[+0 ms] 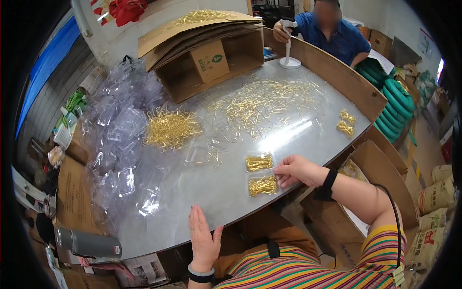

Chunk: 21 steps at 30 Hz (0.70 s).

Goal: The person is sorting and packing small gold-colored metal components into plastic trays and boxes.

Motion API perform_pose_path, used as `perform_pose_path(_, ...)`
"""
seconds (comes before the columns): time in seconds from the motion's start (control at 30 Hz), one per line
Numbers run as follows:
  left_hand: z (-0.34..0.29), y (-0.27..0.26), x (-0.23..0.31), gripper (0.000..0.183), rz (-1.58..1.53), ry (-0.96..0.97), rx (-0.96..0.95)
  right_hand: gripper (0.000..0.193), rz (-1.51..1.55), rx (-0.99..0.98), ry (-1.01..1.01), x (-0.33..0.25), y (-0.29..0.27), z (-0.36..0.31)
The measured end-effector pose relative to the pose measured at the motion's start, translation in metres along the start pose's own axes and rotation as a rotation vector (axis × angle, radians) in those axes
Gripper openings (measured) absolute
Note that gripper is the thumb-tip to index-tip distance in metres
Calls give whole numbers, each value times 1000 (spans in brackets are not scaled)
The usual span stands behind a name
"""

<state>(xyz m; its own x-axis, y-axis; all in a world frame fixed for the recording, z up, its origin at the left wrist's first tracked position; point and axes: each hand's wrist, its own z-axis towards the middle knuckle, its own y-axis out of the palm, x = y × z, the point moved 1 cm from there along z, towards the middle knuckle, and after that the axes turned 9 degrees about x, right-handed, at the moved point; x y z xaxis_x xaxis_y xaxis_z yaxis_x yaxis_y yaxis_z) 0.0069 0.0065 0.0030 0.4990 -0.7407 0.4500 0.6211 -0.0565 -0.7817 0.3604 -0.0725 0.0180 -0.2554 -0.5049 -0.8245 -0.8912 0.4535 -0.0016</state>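
Two small clear plastic boxes filled with gold wire hooks lie one behind the other near the table's front edge: the far box [259,162] and the near box [263,185]. My right hand [298,171] is at their right side, its thumb and fingers bent together on the near box's upper right corner. My left hand [204,238] rests flat at the table edge, fingers stretched and holding nothing. Left of the boxes lies a clear empty plastic box [196,155]. Loose gold hooks [269,103] are spread beyond, with a dense heap [172,129] further left.
A large pile of clear plastic boxes [126,120] covers the table's left side. A cardboard box [168,77] stands at the back. More filled packs [345,128] lie far right. A grey bottle [89,242] lies front left. Across the table, a person holds a white stand [289,53].
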Motion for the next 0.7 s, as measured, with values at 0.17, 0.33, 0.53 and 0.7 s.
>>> perform_pose_path(0.17,3,14,4,77,-22,0,2,18,-92,-23,29,-13,-4,1)
perform_pose_path(0.33,8,13,6,77,34,29,-10,16,-16,-70,29,-12,-9,-7)
perform_pose_path(0.53,10,15,5,74,82,44,-33,14,126,-34,-53,9,-56,-40)
perform_pose_path(0.7,7,17,4,70,120,-22,-49,14,269,128,-133,44,-135,-103)
